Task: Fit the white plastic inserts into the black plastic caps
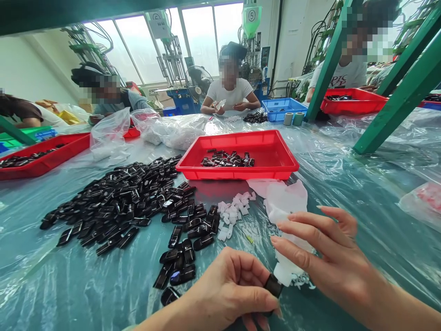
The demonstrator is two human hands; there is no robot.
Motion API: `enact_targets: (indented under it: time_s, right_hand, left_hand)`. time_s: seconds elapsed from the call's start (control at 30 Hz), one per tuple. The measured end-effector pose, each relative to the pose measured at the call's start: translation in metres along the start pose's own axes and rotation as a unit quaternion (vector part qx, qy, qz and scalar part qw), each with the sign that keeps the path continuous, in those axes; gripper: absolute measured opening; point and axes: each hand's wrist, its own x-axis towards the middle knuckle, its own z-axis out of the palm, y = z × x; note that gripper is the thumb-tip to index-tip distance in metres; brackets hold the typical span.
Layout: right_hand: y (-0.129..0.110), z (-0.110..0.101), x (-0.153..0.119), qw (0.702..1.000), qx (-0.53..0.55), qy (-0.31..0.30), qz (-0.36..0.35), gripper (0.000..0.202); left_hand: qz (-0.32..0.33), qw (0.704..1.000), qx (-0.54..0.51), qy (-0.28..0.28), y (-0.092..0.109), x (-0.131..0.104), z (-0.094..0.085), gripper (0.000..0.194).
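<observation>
My left hand [230, 289] is closed on a small black plastic part [274, 286], gripping it between thumb and fingers near the bottom of the view. Just right of it, my right hand [327, 253] is open, its fingers stretched out above a crumpled white sheet [286, 200]. A white piece [283, 274] shows right beside the black part; whether the two touch I cannot tell. Tiny white hook-like bits [302, 280] lie under the right hand. To the left spreads a big heap of similar glossy black parts [131, 197], with small white pieces [231, 212] beside it.
Beyond the hands stands a red tray [237, 173] holding more black parts. Clear plastic film [344, 174] covers the green table. A slanted green post [396, 99] rises at the right. Several people sit around the table, one person [230, 92] directly opposite, near a blue tray [284, 108].
</observation>
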Motion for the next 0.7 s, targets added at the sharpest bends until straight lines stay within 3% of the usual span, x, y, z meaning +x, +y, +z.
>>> enact_targets:
  time_s: [0.7]
  right_hand:
    - [0.0039, 0.0042, -0.0037, 0.999, 0.038, -0.009, 0.001, 0.024]
  left_hand:
    - [-0.008, 1.0, 0.002, 0.003, 0.0036, -0.0012, 0.0029, 0.026]
